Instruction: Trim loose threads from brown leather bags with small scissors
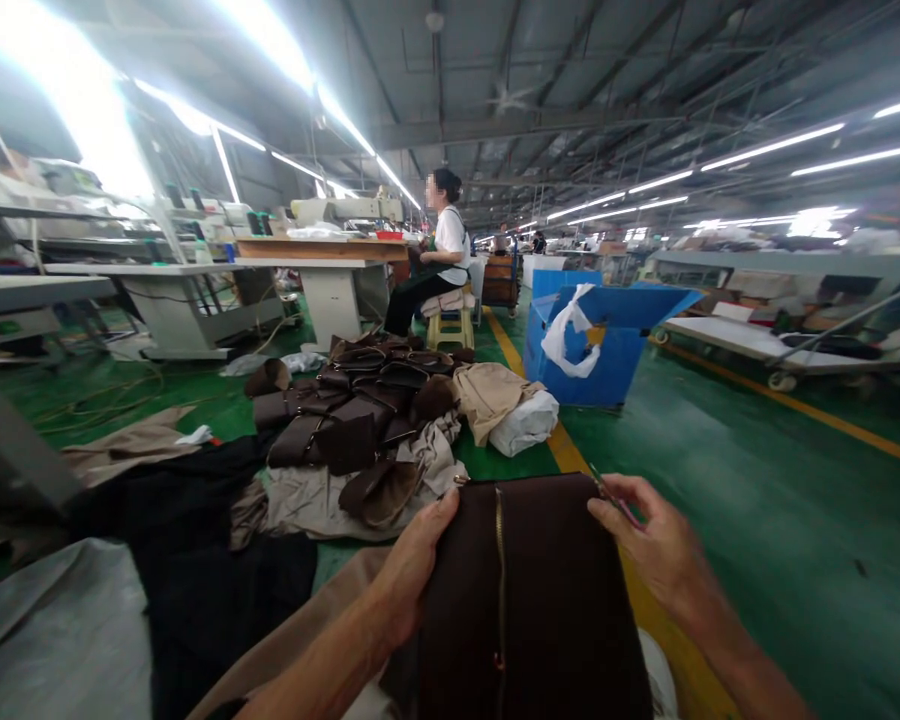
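Note:
A dark brown bag point(551, 590) with a brass-toned zipper point(500, 560) running down its panel lies in front of me. My left hand point(420, 560) grips its left edge, thumb on top near the upper corner. At the upper right corner, my right hand point(649, 530) is closed around a slim metal tool, apparently thread snips point(621, 505), with a pinkish handle; its thumb and fingertips touch the bag's edge. The zipper's pull point(499, 661) shows near the lower end. The bag's underside is hidden.
Brown bags point(367, 400) lie heaped on pale cloth ahead. A beige cloth bundle point(487, 395) and blue bin point(592, 350) stand to the right. Black cloth point(202, 570) spreads at left. A person point(450, 245) sits by a sewing table point(322, 252). A wheeled cart point(765, 340) is at right.

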Demonstrator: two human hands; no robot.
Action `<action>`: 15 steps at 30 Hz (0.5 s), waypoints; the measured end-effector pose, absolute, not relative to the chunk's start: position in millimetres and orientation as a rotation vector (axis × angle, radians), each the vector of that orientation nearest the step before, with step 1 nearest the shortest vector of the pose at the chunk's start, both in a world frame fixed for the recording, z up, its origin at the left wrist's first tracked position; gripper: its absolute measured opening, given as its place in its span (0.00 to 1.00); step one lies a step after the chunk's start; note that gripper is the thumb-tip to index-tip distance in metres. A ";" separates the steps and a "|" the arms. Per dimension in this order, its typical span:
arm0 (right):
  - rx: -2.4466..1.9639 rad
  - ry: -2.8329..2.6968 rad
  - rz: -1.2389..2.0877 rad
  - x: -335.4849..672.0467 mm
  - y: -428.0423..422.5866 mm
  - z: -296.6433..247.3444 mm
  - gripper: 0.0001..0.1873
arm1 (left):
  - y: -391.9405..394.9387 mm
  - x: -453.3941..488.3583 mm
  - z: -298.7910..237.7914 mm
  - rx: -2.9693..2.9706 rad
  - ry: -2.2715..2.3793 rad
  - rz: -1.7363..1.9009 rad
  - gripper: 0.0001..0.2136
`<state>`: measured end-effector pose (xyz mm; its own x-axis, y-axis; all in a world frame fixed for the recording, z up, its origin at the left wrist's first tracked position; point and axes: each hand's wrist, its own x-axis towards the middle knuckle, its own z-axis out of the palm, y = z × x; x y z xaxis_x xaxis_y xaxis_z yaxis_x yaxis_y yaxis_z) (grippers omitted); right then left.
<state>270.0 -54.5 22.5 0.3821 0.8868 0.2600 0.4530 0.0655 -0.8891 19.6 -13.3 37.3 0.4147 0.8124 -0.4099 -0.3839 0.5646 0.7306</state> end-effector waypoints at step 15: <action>-1.564 -1.829 0.281 202.4 -25.3 46.1 0.14 | -11.8 20.9 20.4 0.772 0.880 0.761 0.19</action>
<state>202.4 -25.3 46.1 -0.0224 0.9303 0.3661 0.7775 0.2464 -0.5786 20.9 -11.8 20.4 0.4265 0.8245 -0.3719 -0.2488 0.5023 0.8281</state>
